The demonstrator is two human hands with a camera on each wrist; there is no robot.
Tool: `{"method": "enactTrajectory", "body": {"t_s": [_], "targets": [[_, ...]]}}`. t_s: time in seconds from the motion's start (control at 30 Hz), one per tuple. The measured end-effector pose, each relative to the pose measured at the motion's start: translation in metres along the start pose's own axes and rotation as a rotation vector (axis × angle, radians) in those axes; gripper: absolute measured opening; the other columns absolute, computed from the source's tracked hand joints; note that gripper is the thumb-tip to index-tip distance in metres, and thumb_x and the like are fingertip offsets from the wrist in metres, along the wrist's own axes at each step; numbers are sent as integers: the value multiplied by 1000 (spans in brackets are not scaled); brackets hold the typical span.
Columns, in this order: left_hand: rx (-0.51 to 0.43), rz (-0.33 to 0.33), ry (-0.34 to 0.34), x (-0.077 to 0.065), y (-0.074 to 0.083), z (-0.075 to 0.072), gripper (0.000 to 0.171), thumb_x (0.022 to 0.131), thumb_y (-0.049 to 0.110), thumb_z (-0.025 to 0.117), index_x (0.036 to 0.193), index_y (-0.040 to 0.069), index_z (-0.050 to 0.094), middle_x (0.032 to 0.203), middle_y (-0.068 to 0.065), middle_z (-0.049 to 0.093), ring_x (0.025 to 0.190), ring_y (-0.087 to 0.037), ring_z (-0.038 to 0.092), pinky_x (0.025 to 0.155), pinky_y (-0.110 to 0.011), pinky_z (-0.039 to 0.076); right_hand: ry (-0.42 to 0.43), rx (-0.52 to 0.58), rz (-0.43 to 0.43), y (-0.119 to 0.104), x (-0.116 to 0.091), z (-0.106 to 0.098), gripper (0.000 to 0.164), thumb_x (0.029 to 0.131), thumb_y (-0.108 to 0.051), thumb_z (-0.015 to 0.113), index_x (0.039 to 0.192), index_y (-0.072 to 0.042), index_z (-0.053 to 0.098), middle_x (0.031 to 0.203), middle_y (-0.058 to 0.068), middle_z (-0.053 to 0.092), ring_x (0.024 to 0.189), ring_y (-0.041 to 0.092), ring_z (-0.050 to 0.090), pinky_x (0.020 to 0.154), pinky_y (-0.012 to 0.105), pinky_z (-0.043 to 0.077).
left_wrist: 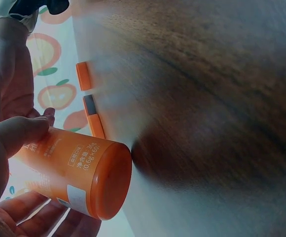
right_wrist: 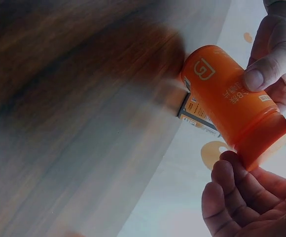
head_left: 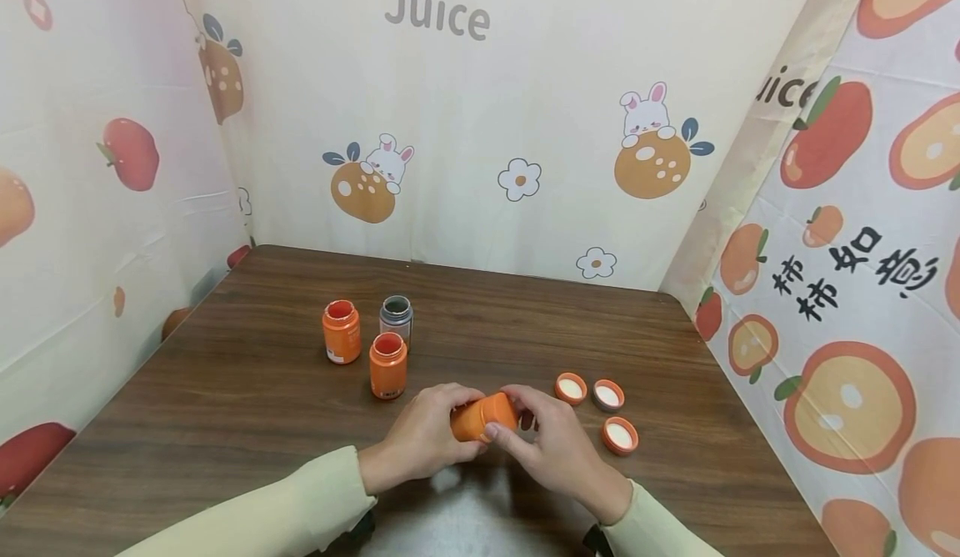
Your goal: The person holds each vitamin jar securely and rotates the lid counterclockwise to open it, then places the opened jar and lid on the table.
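Note:
An orange plastic bottle (head_left: 467, 421) with its orange cap (head_left: 500, 411) on is held tilted over the front of the table. My left hand (head_left: 426, 430) grips it round the body, thumb on one side and fingers on the other. My right hand (head_left: 553, 442) pinches the cap between thumb and fingertips. In the left wrist view the bottle's base (left_wrist: 114, 180) faces the camera. Pale printing shows on the bottle's body (right_wrist: 229, 89) in the right wrist view.
Left of my hands stand two uncapped orange bottles (head_left: 388, 369) and an uncapped grey bottle (head_left: 397, 315). To the right, an orange cap (head_left: 571, 388), an orange-and-grey cap (head_left: 608, 394) and another orange cap (head_left: 619, 435) lie inside up on the brown table (head_left: 247, 424). Printed curtains (head_left: 480, 107) surround it.

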State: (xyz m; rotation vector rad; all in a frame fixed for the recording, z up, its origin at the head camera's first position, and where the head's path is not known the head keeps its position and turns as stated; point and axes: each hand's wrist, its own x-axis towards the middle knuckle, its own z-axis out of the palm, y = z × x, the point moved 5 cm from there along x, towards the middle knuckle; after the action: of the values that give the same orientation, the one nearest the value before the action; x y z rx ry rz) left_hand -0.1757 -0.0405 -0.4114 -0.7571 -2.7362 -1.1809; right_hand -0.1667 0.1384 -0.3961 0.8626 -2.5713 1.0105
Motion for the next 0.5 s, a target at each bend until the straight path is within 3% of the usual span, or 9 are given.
{"method": "enactTrajectory", "body": {"t_s": [0.5], "targets": [[-33,-12,-81,3,-3,1,48,79,30,90,122,14,73,106,7,70,85,-7,59,75,-27,50,-11,13,-8,1,0,1,36,94,-40,75,119,-15,67,87,-15,59,76,9,57,65,30,52]]}}
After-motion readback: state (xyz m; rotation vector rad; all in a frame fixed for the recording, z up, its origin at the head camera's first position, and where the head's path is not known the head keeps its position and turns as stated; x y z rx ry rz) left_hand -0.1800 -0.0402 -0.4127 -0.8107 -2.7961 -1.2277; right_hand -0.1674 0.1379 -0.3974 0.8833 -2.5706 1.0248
